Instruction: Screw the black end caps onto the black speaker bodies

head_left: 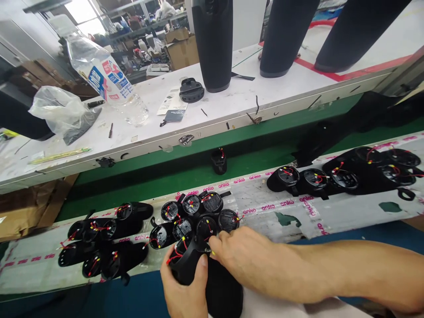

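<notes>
My left hand [187, 287] is wrapped round a black cylinder [185, 267], thumb on the near side. Red wires [177, 256] with small light connectors stick out at its open upper end. My right hand [236, 251] reaches in from the right, fingers pinched together beside that cylinder. A small yellow bit shows at its fingertips; what they grip is mostly hidden. Below my right hand is a larger black rounded body [225, 291]; I cannot tell whether it joins the held cylinder. Just beyond my hands stand several similar black cylinders [192, 204], open ends up, with red wires.
More black cylinders lie on the taped bench at left [99, 229] and right [316, 177]. One stands beyond it [219, 161]. The white raised table [149, 137] carries a water bottle [111, 77], a plastic bag [62, 108], a black cap [191, 90] and tall black cylinders [213, 48].
</notes>
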{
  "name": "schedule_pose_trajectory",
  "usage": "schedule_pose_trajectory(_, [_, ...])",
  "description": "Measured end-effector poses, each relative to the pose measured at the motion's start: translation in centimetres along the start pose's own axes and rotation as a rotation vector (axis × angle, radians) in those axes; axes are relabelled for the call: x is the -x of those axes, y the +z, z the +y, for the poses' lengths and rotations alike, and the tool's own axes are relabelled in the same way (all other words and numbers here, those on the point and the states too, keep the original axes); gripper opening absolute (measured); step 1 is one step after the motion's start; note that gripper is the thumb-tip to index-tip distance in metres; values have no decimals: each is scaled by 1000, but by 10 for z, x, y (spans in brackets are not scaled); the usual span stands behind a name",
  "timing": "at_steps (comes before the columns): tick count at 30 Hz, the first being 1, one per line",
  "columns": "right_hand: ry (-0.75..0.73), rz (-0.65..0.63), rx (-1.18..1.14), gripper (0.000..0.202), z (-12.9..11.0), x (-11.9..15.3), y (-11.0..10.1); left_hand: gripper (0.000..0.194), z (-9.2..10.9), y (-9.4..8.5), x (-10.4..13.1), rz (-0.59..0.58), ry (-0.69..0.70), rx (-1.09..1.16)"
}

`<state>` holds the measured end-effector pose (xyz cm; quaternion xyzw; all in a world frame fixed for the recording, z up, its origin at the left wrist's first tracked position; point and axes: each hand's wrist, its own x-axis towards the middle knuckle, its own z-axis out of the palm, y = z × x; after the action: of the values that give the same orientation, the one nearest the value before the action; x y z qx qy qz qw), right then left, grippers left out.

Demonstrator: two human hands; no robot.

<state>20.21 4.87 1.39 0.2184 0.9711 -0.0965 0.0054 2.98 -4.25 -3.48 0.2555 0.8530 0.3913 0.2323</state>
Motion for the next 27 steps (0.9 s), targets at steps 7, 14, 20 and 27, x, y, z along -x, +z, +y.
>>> schedule_pose_trajectory(7, [9, -58, 16, 20, -10, -9, 6, 82, -12, 1, -5, 38, -17, -8])
schedule_pose_trajectory(14, [107, 64, -376, 18, 16, -12, 0, 100, -4, -9, -13, -230, -239, 513])
schedule_pose_trajectory(20, [-26, 71, -198, 21, 42, -8, -3, 100, 20, -4, -5, -340, -218, 668])
schedule_pose_trajectory(27, [-111, 107, -99, 23, 57, -6, -5, 106, 32, -3, -2, -387, -191, 574])
